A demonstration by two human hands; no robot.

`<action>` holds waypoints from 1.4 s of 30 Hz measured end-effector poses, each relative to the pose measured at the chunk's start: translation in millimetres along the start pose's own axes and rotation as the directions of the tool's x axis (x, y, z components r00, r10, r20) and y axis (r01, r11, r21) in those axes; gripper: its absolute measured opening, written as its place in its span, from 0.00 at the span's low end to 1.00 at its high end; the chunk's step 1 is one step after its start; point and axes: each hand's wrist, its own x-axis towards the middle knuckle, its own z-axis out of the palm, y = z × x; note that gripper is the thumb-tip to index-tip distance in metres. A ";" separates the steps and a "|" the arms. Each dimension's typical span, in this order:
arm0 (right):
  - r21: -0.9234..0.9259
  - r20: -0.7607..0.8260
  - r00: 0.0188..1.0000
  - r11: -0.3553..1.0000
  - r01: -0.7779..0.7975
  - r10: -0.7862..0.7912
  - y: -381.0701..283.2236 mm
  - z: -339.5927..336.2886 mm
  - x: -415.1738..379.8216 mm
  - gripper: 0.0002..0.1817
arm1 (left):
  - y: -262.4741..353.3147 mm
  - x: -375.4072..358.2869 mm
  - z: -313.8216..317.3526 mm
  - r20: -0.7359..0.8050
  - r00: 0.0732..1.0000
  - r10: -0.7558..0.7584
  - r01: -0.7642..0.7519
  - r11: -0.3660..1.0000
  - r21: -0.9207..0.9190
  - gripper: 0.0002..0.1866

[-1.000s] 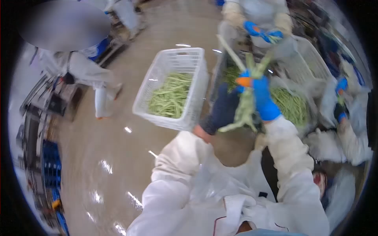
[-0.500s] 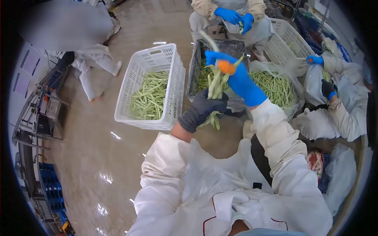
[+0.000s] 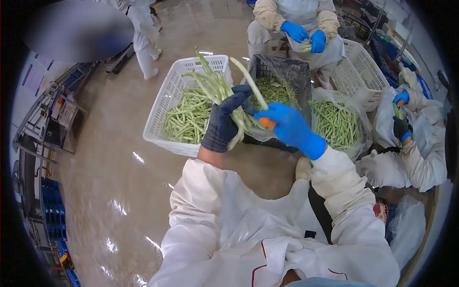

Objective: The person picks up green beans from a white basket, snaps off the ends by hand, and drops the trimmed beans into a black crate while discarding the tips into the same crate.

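Note:
My left hand (image 3: 224, 115), in a dark grey glove, is closed round a bunch of flat green beans (image 3: 210, 85). Their ends fan up to the left and hang below the fist. Close beside it on the right, my right hand (image 3: 291, 126) wears a blue glove and is closed on a small orange-handled tool (image 3: 267, 122); its blade cannot be made out. A single long pale bean (image 3: 248, 79) rises from the right hand's fingers, tilted up and left. Behind my left hand stands a white crate (image 3: 158, 112) holding many beans.
A black plastic-lined crate (image 3: 306, 71) holds green trimmings. Right of it is a clear-bagged heap of beans (image 3: 337, 124). Co-workers' gloved hands (image 3: 306, 38) handle beans opposite and at the right. An empty-looking white crate (image 3: 358, 71) stands behind. Another person walks at the upper left.
My hands have uncrossed: the right has come down and the left, with the bunch, has moved left and up. The bunch now points up-left. The view has shifted slightly.

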 end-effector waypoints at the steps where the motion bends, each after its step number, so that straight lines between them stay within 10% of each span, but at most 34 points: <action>1: -0.104 0.029 0.996 0.991 0.081 -0.079 -2.9 7.3 -2.7 0.10 | -0.3 1.5 -4.0 0.010 0.998 -0.066 0.066 0.995 -0.071 0.17; 8: -0.379 0.260 0.930 0.858 0.347 -0.261 -19.1 29.3 -15.6 0.06 | 8.5 -0.6 -4.9 -0.063 0.967 -0.247 0.250 0.967 0.056 0.12; 14: -0.232 0.387 0.878 0.891 0.389 -0.283 -33.6 25.2 -21.1 0.12 | 7.2 -3.4 -7.3 0.025 0.961 -0.276 0.256 0.920 0.296 0.09; 17: 0.245 0.478 0.877 0.967 -0.068 -0.060 -45.4 -5.1 -13.9 0.15 | 7.8 -6.3 -10.0 0.018 0.960 -0.281 0.270 0.936 0.226 0.10; 19: 0.416 0.263 0.963 0.894 -0.167 0.058 -30.4 -17.5 -8.3 0.16 | 11.0 -7.6 -10.3 0.004 0.964 -0.265 0.260 0.949 0.177 0.11; 23: 0.467 -0.036 0.973 0.864 -0.186 0.228 17.3 -38.5 2.2 0.17 | 5.3 -7.6 -23.3 0.097 0.951 -0.292 0.284 0.955 0.092 0.11; 30: 0.660 0.096 0.953 0.698 -0.278 0.289 11.5 -1.3 -1.8 0.13 | -8.9 -7.4 -10.2 0.055 0.932 -0.360 0.351 0.928 0.128 0.14; 33: 0.484 0.021 0.953 0.830 -0.275 0.304 -6.2 11.4 -4.5 0.10 | -16.4 -5.7 -3.1 0.148 0.949 -0.277 0.286 0.958 -0.039 0.16; 34: 0.418 -0.142 0.978 0.905 -0.079 0.151 -3.6 17.8 -4.4 0.09 | -16.7 -7.5 0.1 0.167 0.978 -0.125 0.096 0.981 0.170 0.16; 37: 0.547 -0.169 0.941 0.822 -0.157 0.292 -11.3 29.5 -5.8 0.09 | -17.7 -14.0 6.3 0.391 0.884 0.255 -0.461 0.608 0.646 0.15; 39: 0.602 -0.171 0.903 0.767 -0.221 0.394 -1.9 31.4 0.6 0.08 | -17.4 -10.1 5.3 0.105 0.994 0.004 -0.037 0.948 0.315 0.14; 42: 0.488 -0.411 0.854 0.869 -0.088 0.318 26.3 25.9 9.9 0.07 | -19.7 -5.9 1.5 -0.057 0.957 -0.285 0.281 0.957 -0.078 0.11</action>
